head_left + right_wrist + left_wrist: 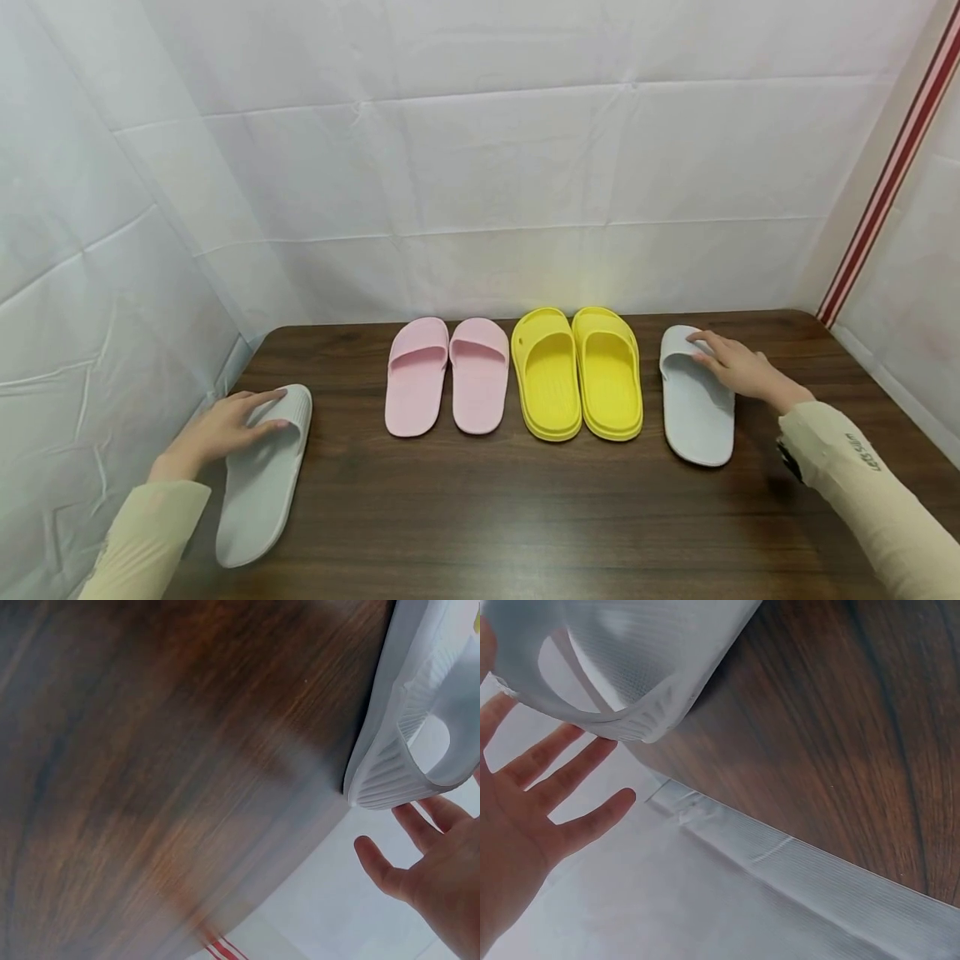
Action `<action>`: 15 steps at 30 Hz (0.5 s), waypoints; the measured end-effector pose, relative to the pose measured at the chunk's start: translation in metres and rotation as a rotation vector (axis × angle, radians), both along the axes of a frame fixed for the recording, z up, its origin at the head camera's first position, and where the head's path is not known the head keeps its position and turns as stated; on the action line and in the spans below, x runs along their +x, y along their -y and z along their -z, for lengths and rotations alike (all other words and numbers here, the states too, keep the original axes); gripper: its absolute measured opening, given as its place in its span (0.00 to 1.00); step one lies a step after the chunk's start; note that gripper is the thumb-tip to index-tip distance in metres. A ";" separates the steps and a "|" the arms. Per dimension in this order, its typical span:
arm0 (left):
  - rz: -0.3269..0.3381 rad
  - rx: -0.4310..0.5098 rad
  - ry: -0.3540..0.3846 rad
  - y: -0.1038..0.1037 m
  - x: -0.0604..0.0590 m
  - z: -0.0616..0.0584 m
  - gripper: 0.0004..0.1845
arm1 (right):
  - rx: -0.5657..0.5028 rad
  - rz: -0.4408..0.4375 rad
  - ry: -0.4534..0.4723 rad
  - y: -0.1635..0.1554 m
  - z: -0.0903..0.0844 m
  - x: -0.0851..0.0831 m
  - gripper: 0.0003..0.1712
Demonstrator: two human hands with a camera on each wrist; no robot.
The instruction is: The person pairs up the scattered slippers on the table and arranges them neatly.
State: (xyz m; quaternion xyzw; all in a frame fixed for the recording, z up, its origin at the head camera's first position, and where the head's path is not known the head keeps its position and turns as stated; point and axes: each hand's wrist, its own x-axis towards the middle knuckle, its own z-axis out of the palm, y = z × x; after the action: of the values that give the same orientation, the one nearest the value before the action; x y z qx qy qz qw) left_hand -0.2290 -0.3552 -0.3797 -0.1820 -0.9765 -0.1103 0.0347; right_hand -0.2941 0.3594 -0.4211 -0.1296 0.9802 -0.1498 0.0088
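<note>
At the table's left side, my left hand (217, 429) pinches the ribbed strap of a pale grey slide slipper (258, 508), thumb at the strap's opening and fingers toward the toe. The left wrist view has the fingertips of that hand (525, 802) against the strap of the slipper (705, 645), other fingers spread. On the right, my right hand (742, 367) pinches the strap of a matching grey slipper (697, 425), its toe pointing to the back. In the right wrist view its fingertips meet the strap's side, the little finger held away.
Between the grey slippers, a pink pair (480, 400) and a yellow pair (611, 392) stand side by side along the back of the dark wooden table (480, 517), toes to the back. White cloth (480, 167) hangs behind and at both sides. A red-striped band (892, 183) runs down the right corner.
</note>
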 end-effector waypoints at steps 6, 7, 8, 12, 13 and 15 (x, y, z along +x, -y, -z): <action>0.008 0.015 0.005 -0.003 0.001 -0.001 0.30 | -0.004 -0.012 0.006 -0.003 -0.001 0.002 0.28; 0.014 0.018 0.001 -0.004 0.000 -0.001 0.30 | -0.004 -0.014 0.005 -0.004 -0.001 0.003 0.28; 0.020 0.018 -0.004 -0.004 0.000 -0.002 0.30 | -0.004 -0.016 0.006 -0.005 -0.001 0.003 0.28; 0.039 0.024 -0.028 -0.008 -0.001 -0.004 0.29 | -0.006 -0.026 0.009 -0.007 -0.001 0.005 0.28; 0.045 0.025 -0.033 -0.009 -0.002 -0.004 0.29 | -0.010 -0.029 0.008 -0.008 -0.001 0.005 0.27; 0.053 0.023 -0.049 -0.011 -0.003 -0.005 0.29 | -0.015 -0.033 0.008 -0.009 -0.002 0.006 0.27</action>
State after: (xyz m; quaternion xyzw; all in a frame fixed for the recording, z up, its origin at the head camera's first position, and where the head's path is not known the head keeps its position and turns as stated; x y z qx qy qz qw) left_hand -0.2316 -0.3443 -0.3747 -0.2100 -0.9689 -0.1178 0.0576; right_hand -0.2878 0.3684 -0.4195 -0.1450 0.9767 -0.1573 0.0141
